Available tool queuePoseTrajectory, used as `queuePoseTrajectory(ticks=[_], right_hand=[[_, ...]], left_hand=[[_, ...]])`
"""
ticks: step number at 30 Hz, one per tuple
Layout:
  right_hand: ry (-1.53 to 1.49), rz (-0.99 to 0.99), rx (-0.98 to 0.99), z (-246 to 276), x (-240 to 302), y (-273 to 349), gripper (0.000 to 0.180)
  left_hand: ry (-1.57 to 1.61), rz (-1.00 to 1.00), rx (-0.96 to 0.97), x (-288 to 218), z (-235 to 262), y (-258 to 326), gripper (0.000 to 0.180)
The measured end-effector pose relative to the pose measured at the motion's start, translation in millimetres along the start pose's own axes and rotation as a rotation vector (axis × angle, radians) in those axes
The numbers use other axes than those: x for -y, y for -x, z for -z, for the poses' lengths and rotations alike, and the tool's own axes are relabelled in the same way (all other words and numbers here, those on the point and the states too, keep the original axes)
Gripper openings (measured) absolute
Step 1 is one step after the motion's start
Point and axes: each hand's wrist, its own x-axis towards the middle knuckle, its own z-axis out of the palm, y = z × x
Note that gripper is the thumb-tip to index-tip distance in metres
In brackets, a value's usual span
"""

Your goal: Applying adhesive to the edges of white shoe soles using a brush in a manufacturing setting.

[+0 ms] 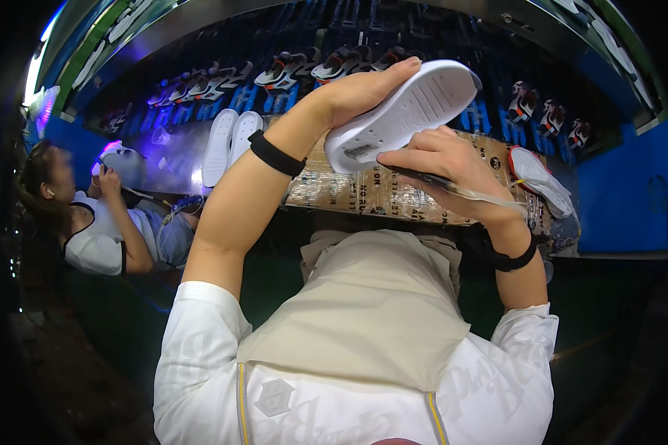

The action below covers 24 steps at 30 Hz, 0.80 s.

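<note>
A white shoe sole [416, 107] is tilted up above the bench, its hollow inner side facing me. My left hand [364, 93] is closed on its far left edge, with the thumb along the rim. In my right hand [453, 159] is a dark-handled brush [423, 176], with a thin pale tube [490, 199] running back along my wrist. The brush's dark tip seems to touch the inside of the sole's heel end; where the bristles stop is hard to make out.
Brown taped cardboard [326, 189] covers the bench edge below my hands. A pair of white soles [220, 148] stands at left, and a white shoe with red trim [539, 182] lies at right. Several shoe uppers [282, 72] sit along the conveyor behind. A co-worker [104, 215] sits at left.
</note>
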Motion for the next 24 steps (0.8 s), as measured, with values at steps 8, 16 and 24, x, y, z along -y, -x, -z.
queuePoseTrajectory(ticks=[8, 16, 24], right_hand=[[0.105, -0.053, -0.105, 1, -2, 4, 0.03], [0.169, -0.055, -0.106, 0, -11, 7, 0.034], [-0.091, -0.12, -0.16, -6, -18, 14, 0.029]], left_hand=[[-0.163, 0.137, 0.098, 13, 17, -4, 0.073], [-0.047, 0.172, 0.038, 23, 25, 13, 0.068], [0.87, -0.229, -0.196, 107, 48, 35, 0.083]])
